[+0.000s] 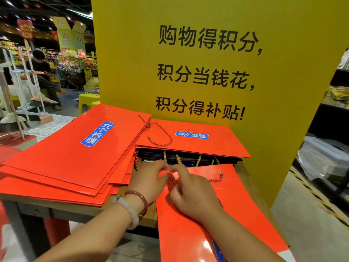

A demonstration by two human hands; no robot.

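A flat red paper gift bag (236,214) lies in front of me, overhanging the table's near edge. My left hand (149,181) and my right hand (190,193) meet at its top edge, fingers curled and pinching the bag's twisted cord handle (217,179) near the left hole. A thick stack of the same red bags (62,161) lies to the left, its top bag bearing a blue label. Another red bag (222,142) with a cord loop lies behind, over a pile of dark blue bags (187,157) with gold cords.
The wooden table (143,216) stands against a tall yellow sign board (207,53) with black characters. A yellow stool (87,101), brooms (17,110) and a seated person (44,76) are at the left. Shelving with wrapped goods (324,159) lines the right aisle.
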